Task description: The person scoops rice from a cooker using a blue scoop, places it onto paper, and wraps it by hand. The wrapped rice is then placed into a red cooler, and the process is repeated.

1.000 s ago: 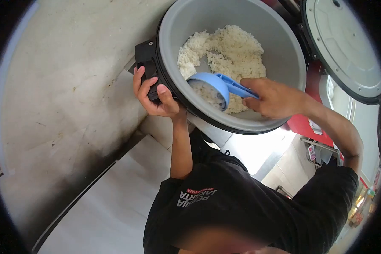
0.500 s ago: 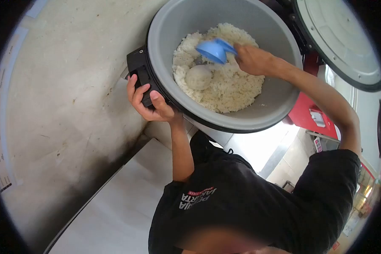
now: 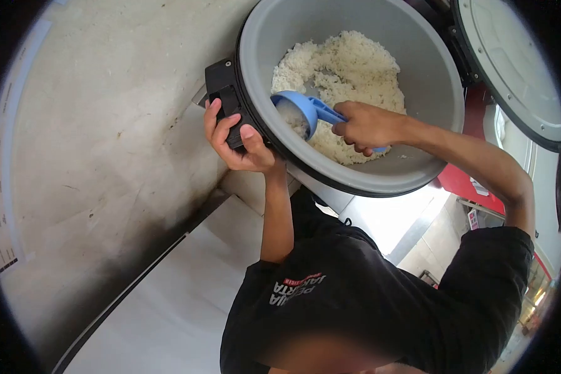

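— Right hand [image 3: 373, 126], one: state?

— Closed round the handle of one sky-blue plastic scoop [image 3: 306, 107], smooth, with a round, deep bowl and a straight handle; the handle's end shows below the fingers.

— Position of the scoop?

— Inside one large, round, smooth grey pot [image 3: 433, 93], just beside the lower-left stretch of its rim, bowl tipped sideways. White grains show in the bowl.

— Contents of the pot?

— One mass of white cooked rice [image 3: 355, 68], grainy and clumped, curved, hollowed toward the pot's left edge.

— Left hand [image 3: 240, 146], one: state?

— Curled on one blocky black plastic handle [image 3: 221, 78], fixed outside the left edge of the pot; fingertips and thumb turned upward.

— Lid?

— One: a pale, round, shiny panel [image 3: 511, 62] with small studs and a dark rim, standing open beyond the pot's upper-right edge.

— Arms, two: pose?

— Right: elbow bent well out to the side, forearm crossing over the pot's right rim, back of the hand upward. Left: forearm rising almost straight from below, wrist just outside the lower-left rim.
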`<state>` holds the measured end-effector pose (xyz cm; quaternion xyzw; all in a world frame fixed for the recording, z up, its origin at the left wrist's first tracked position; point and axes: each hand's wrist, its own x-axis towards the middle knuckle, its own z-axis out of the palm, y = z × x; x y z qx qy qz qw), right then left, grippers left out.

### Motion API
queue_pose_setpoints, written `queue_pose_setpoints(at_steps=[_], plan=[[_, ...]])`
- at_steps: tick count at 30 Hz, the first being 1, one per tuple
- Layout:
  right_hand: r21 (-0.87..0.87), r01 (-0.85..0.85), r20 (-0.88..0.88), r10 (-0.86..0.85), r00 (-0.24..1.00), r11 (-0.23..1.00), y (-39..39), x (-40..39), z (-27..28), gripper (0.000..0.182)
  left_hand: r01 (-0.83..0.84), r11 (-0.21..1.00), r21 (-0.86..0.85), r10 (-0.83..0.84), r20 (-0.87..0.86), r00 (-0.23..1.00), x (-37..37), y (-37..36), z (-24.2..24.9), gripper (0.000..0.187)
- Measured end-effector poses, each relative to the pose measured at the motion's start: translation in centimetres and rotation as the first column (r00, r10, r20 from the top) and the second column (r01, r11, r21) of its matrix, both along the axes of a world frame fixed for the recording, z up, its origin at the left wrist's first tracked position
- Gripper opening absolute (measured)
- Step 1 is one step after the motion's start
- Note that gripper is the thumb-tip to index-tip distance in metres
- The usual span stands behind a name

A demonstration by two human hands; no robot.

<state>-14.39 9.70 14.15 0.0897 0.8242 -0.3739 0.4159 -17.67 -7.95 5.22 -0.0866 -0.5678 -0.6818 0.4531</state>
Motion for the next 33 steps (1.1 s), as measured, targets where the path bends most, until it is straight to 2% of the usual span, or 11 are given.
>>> queue_pose_setpoints(at_steps=[8,13,17,19,22,23,25,27,28,30,33], plan=[[0.045,-0.013,-0.003,0.013,1.000,0.999,0.7,3.0,6.7,0.018,-0.002,0.999,-0.047,0.000,-0.037,0.999,-0.2,-0.2,-0.2,0.023],[-0.330,0.322,0.359,-0.197,0.912,0.887,5.4,3.5,6.8,0.013,0.003,1.000,-0.029,-0.004,-0.015,1.000,0.1,-0.1,0.2,0.023],[-0.488,0.435,0.373,-0.270,0.888,0.757,7.2,7.8,7.2,0.028,0.026,0.999,-0.024,-0.026,0.006,1.000,0.4,0.0,0.5,0.026],[-0.721,0.577,0.434,-0.400,0.807,0.384,7.6,11.7,7.5,0.030,0.009,0.994,-0.106,-0.006,0.024,1.000,0.7,-0.5,1.0,0.027],[-0.860,0.504,0.368,-0.588,0.720,0.078,8.1,19.4,5.4,0.033,-0.245,0.956,-0.163,0.261,0.085,0.962,2.5,-0.3,1.0,0.031],[-0.896,0.444,0.310,-0.665,0.679,0.036,8.1,22.3,3.6,0.031,-0.175,0.969,-0.174,0.195,0.102,0.976,4.5,0.4,1.3,0.031],[-0.904,0.402,0.349,-0.792,0.500,-0.145,6.7,27.7,0.2,0.026,-0.038,0.969,-0.245,-0.036,-0.293,0.955,9.0,1.6,2.3,0.022],[-0.814,0.455,0.516,-0.809,0.280,-0.361,5.2,33.1,-3.9,0.024,0.664,0.593,-0.456,-0.780,-0.119,0.614,14.1,3.5,0.1,0.016],[-0.756,0.466,0.587,-0.790,0.175,-0.459,4.1,35.4,-6.6,0.024,0.635,0.378,-0.674,-0.803,0.103,0.588,16.3,4.7,0.0,0.020],[-0.666,0.457,0.622,-0.777,-0.097,-0.590,1.3,38.1,-10.9,0.023,0.721,-0.156,-0.675,-0.837,0.478,0.266,18.8,6.5,-5.9,0.034],[-0.616,0.635,0.367,-0.883,-0.292,-0.466,-1.2,39.7,-14.6,0.045,0.642,-0.367,-0.673,-0.685,0.662,0.303,20.2,7.6,-11.9,0.042]])
